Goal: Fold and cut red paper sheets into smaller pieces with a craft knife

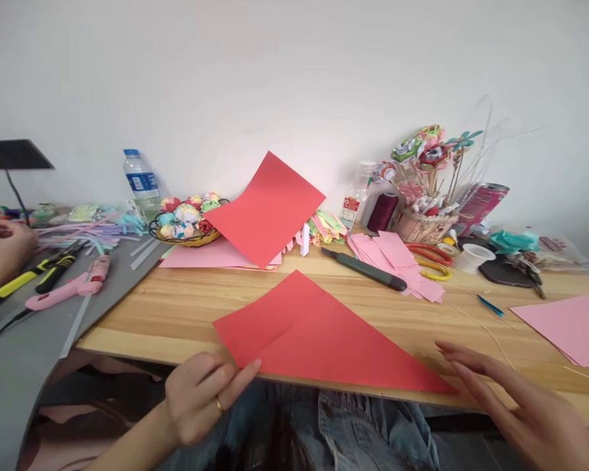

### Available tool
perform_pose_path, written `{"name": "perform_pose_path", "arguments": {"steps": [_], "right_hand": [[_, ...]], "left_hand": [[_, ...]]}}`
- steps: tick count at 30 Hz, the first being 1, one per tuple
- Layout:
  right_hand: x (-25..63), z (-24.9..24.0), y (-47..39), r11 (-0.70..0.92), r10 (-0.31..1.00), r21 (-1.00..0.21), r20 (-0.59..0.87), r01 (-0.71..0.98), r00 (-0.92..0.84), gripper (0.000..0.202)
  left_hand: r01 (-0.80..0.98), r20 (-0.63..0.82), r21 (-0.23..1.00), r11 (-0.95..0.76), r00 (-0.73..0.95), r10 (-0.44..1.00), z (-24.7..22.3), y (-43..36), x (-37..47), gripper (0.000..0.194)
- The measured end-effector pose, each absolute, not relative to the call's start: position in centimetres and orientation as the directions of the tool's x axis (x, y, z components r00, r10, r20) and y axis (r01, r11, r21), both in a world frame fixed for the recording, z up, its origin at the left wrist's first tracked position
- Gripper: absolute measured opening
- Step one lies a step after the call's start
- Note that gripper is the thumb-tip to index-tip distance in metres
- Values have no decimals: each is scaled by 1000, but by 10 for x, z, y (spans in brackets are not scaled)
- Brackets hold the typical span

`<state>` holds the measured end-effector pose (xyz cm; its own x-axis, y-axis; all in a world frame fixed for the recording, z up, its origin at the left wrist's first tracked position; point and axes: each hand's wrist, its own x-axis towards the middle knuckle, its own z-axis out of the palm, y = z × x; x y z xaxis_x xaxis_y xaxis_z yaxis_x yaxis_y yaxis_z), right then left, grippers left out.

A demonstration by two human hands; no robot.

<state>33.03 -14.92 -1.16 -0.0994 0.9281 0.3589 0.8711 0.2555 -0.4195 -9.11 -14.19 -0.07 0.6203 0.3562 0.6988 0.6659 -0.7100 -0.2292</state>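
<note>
A sheet of red paper [319,340] lies at the table's front edge, its long right-hand corner tapering to a point. A faint diagonal crease runs across its left part. At its lower left edge, my left hand [201,396] pinches the paper between thumb and fingers; a ring is on one finger. My right hand [525,402] is open beside the pointed right corner, fingers stretched out and holding nothing. Behind it, a second red sheet [269,209] rests tilted over a stack of pink paper [196,257].
A craft knife [368,269] and pink paper pieces [392,255] lie behind the red paper. Further back stand a flower basket [427,224], thread spool [383,212] and bottle [142,183]. Left are a pink glue gun [73,286] and another person's hand [4,248].
</note>
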Motion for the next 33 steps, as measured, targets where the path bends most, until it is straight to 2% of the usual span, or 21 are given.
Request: {"name": "perform_pose_path", "arguments": {"steps": [3, 6, 9, 13, 15, 17, 20, 21, 23, 25, 26, 27, 29, 31, 33], "right_hand": [[298, 18, -116, 175, 982, -652, 170, 738, -82, 34], [260, 40, -84, 140, 984, -852, 64, 505, -165, 43], [229, 43, -66, 52, 970, -926, -42, 374, -238, 51], [204, 38, -57, -98, 897, -992, -120, 74, -424, 49], [200, 39, -51, -195, 866, -978, -134, -79, -481, 43], [202, 43, -43, -211, 896, -967, -132, -144, -424, 36], [217, 58, -32, -59, 969, -993, -31, -105, -246, 30], [222, 66, -30, 10, 979, -997, 25, -73, -205, 30], [233, 87, -32, 168, 978, -986, 167, 3, -128, 29], [243, 108, -40, 377, 926, -917, 376, 132, -28, 23], [248, 117, -45, 485, 866, -844, 500, 230, 11, 19], [252, 124, -51, 576, 785, -740, 619, 346, 19, 14], [261, 127, -62, 712, 603, -448, 784, 541, -145, 10], [270, 114, -70, 774, 466, -194, 819, 603, -335, 13], [276, 88, -75, 800, 416, -11, 730, 599, -542, 22]], "left_hand": [[730, 820, -83, -678, 437, 370, 21, -125, -81, 28], [688, 866, 209, -695, 199, 458, 37, -108, -71, 26], [566, 821, 498, -657, -63, 568, 50, -95, -60, 20], [325, 683, 729, -603, -291, 670, 69, -80, -49, 13], [148, 593, 802, -579, -323, 738, 78, -72, -46, 16], [0, 507, 846, -532, -306, 806, 87, -63, -45, 29], [-87, 423, 888, -451, -229, 877, 98, -51, -46, 52], [-88, 415, 894, -438, -203, 887, 101, -48, -46, 53], [-64, 439, 889, -453, -154, 885, 106, -42, -46, 42], [-11, 535, 841, -540, -125, 836, 110, -37, -46, 27], [31, 597, 801, -597, -109, 795, 111, -36, -47, 20], [84, 658, 753, -653, -83, 748, 111, -34, -48, 16], [211, 765, 627, -750, 12, 643, 106, -32, -51, 10], [331, 828, 456, -826, 183, 530, 92, -32, -56, 13], [406, 837, 223, -886, 387, 388, 70, -34, -61, 17]]}}
